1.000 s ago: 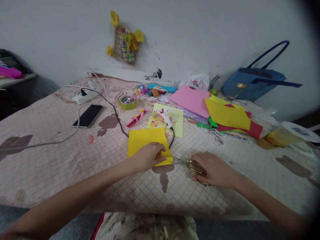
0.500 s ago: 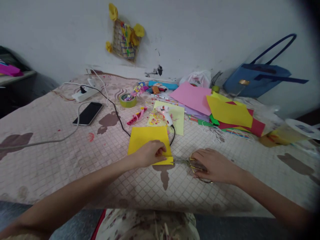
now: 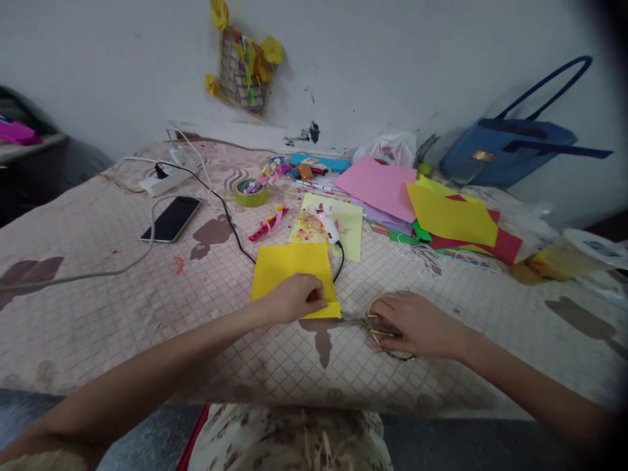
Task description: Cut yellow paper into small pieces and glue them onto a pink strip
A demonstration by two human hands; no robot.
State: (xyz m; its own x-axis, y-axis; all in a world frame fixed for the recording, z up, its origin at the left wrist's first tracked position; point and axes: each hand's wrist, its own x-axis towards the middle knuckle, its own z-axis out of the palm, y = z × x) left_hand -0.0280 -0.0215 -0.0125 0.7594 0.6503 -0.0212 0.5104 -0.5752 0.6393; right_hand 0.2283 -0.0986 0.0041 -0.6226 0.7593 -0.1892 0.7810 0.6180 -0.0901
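Observation:
A yellow sheet of paper (image 3: 290, 263) lies on the cloth-covered table in front of me, its near edge folded into a narrow strip. My left hand (image 3: 297, 298) rests on that fold, thumb and fingers pinching the paper near its right end. Gold-handled scissors (image 3: 367, 322) lie low over the table just right of the folded strip, blades pointing left at its corner. My right hand (image 3: 417, 325) is closed around their handle loops. Blurring hides whether the blade tips touch the paper.
Behind the sheet, a white glue gun (image 3: 328, 224) lies on pale yellow paper (image 3: 352, 232); its black cord runs under the sheet. A phone (image 3: 173, 219) and power strip (image 3: 167, 182) are left. Coloured papers (image 3: 451, 212), white string (image 3: 422, 256) and a plastic tub (image 3: 564, 255) are right.
The scissor blades have shifted slightly, now lying nearer the strip's lower corner and looking closer together. My left hand keeps its pinch on the fold. The view has tilted a little.

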